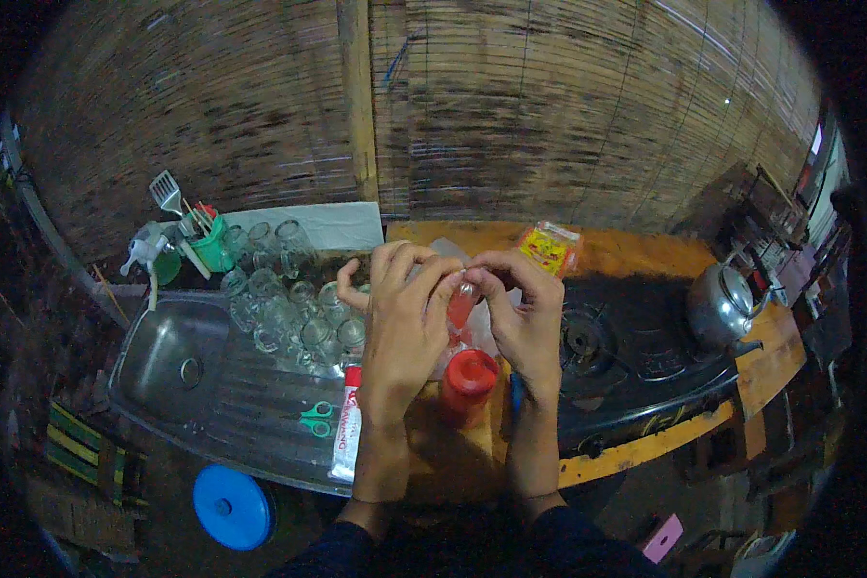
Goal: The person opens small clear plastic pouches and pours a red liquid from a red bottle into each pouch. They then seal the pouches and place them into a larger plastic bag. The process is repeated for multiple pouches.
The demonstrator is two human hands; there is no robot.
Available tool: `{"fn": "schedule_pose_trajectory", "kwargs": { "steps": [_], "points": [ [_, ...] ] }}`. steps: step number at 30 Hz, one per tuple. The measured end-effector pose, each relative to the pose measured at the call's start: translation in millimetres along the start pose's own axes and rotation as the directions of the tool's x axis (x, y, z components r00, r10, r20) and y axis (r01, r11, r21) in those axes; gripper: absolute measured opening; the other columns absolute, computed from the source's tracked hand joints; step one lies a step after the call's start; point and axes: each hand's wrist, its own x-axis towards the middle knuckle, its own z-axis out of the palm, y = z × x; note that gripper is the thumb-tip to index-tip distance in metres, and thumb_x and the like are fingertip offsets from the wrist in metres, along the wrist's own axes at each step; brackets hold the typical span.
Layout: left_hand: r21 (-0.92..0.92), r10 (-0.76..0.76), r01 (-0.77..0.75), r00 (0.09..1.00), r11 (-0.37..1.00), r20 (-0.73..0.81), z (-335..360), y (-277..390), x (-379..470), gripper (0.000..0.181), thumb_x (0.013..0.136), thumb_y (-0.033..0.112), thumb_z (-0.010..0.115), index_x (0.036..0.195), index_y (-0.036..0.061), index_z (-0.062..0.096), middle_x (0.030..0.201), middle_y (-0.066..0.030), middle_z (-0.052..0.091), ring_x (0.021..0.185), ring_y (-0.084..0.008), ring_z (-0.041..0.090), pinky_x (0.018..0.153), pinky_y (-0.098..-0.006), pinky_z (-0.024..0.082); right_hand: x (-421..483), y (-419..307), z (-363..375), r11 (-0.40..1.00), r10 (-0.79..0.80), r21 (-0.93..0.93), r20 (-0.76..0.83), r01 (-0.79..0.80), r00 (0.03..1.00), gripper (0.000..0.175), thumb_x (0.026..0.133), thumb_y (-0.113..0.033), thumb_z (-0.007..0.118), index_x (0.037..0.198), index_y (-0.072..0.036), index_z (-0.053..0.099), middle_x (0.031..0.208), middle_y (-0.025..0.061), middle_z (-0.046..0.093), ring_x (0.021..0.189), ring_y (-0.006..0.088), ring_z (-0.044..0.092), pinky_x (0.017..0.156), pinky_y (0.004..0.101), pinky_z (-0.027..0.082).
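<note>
My left hand and my right hand meet over the middle of the counter. Between thumbs and fingers they pinch the top of a small clear plastic bag with red contents. The fingers partly cover the bag, and I cannot tell whether its mouth is closed. Just below it, between my wrists, stands a red plastic container. A pale plastic sheet or bag lies behind. Beside my left forearm is a white and red packet with writing. Green-handled scissors rest on the drainboard to its left.
Several glass mugs crowd the steel sink unit. A green utensil holder stands behind the basin. At right are a black gas stove and a metal kettle. A yellow-labelled packet lies at the back.
</note>
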Motion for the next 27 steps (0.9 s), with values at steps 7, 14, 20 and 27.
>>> {"fn": "schedule_pose_trajectory", "kwargs": {
  "steps": [7,14,20,27],
  "points": [
    [-0.182,-0.027,0.034,0.999,0.983,0.041,3.9,-3.4,3.4,0.013,0.084,0.015,0.068,0.096,0.0092,0.068,0.098,-0.0046,0.065,0.106,-0.0236,0.055,0.1,-0.0433,0.026,1.6,-2.3,4.2,0.987,0.129,0.098,-0.004,-0.128,0.992,0.016,0.092,-0.006,0.068,0.107,0.0,0.068,0.091,0.0023,0.067,0.079,0.0076,0.06,0.07,0.0224,0.048],
    [-0.123,0.056,-0.065,0.995,0.99,-0.08,8.0,-3.4,6.5,0.014,0.08,0.014,0.072,0.094,0.0115,0.071,0.1,-0.0017,0.066,0.108,-0.0224,0.056,0.099,-0.0434,0.026,0.4,-1.3,12.9,0.855,0.296,0.473,-0.103,-0.215,0.95,0.024,0.09,-0.003,0.07,0.112,-0.002,0.06,0.091,0.0017,0.065,0.079,0.004,0.058,0.069,0.0186,0.046],
    [-0.195,0.128,-0.152,0.984,0.969,-0.126,12.2,-7.7,7.6,0.022,0.076,0.007,0.073,0.097,0.0139,0.073,0.101,-0.0008,0.065,0.108,-0.0229,0.056,0.098,-0.0452,0.027,-0.3,3.1,5.7,0.785,0.426,0.54,-0.115,-0.303,0.897,0.036,0.084,-0.003,0.078,0.112,-0.003,0.055,0.09,0.004,0.066,0.078,0.0053,0.059,0.069,0.0194,0.049],
    [-0.153,0.192,-0.225,0.96,0.962,-0.202,10.2,-7.1,9.7,0.027,0.068,-0.001,0.076,0.092,0.0122,0.075,0.096,-0.0016,0.068,0.098,-0.0211,0.061,0.094,-0.0381,0.037,1.2,1.0,12.0,0.69,0.433,0.691,-0.155,-0.216,0.888,0.056,0.079,0.0,0.081,0.125,-0.001,0.05,0.092,0.014,0.073,0.082,0.0127,0.068,0.07,0.0223,0.051]
  ]
}}
